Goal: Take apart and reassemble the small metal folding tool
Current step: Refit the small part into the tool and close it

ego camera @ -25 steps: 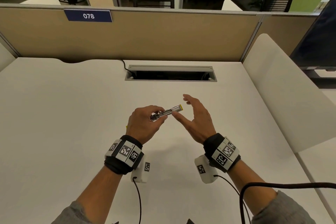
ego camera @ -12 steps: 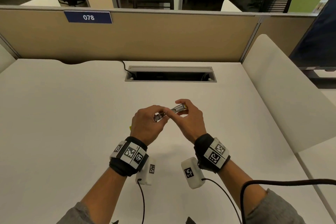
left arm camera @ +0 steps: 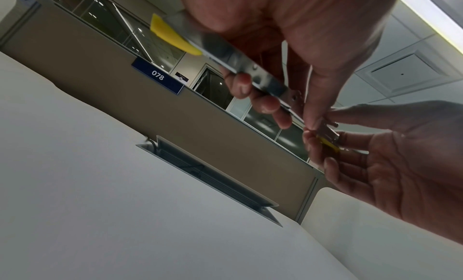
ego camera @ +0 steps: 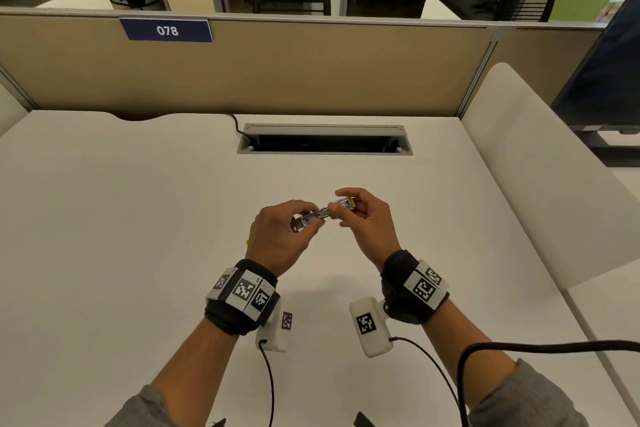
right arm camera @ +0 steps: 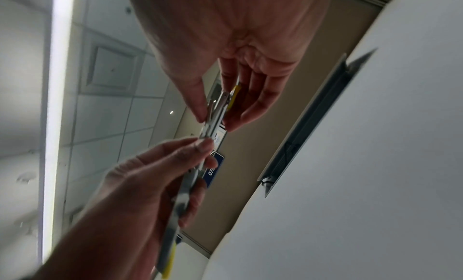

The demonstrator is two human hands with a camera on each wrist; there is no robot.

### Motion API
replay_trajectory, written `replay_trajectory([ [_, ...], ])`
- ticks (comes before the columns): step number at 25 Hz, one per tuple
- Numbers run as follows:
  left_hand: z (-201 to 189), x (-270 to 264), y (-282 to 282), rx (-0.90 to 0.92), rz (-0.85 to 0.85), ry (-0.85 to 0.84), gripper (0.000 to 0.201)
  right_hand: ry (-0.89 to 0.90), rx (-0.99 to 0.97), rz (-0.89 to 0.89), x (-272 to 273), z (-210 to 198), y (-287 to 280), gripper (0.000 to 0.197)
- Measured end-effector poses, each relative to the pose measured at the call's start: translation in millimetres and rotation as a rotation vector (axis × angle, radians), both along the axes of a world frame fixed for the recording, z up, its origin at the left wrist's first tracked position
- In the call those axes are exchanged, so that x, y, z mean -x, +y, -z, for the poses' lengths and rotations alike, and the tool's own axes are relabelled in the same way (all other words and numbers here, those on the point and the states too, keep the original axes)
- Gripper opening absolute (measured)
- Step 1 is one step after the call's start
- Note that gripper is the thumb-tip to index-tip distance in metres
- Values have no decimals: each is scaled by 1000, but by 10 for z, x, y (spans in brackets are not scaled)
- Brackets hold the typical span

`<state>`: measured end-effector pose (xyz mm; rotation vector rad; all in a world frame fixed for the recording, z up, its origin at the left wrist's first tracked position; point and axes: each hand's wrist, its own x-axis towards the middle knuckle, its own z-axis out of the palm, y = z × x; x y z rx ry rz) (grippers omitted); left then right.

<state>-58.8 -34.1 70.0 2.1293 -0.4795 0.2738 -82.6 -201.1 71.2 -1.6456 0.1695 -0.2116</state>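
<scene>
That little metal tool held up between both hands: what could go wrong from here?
The metal tool is held in the air above the white desk, pinched only by fingertips of the left hand and right hand. If a part comes free suddenly, it could drop and bounce toward the open cable slot. Thin metal edges near the thumbs might also pinch skin.

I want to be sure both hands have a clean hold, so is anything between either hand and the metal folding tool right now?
Nothing visible. The left hand grips one end of the metal folding tool and the right hand pinches the other end, near its yellow tip. The tool is held above the bare white desk, with no other object near it.
</scene>
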Motion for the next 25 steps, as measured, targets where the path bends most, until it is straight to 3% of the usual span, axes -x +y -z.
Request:
replay_trajectory([
  [8, -24, 6, 14, -39, -18, 62, 23, 2, -112, -87, 16, -57, -47, 23],
  [11, -69, -1, -35, -165, 1, 166, 37, -11, -96, -111, 26, -81, -49, 22],
  [15, -66, -53, -114, -116, 14, 270, 54, -20, -94, -140, 59, -100, 1, 18],
  [25, -120, -54, -135, -108, -61, 338, 52, 17, -95, -154, 42, -94, 67, 16],
])
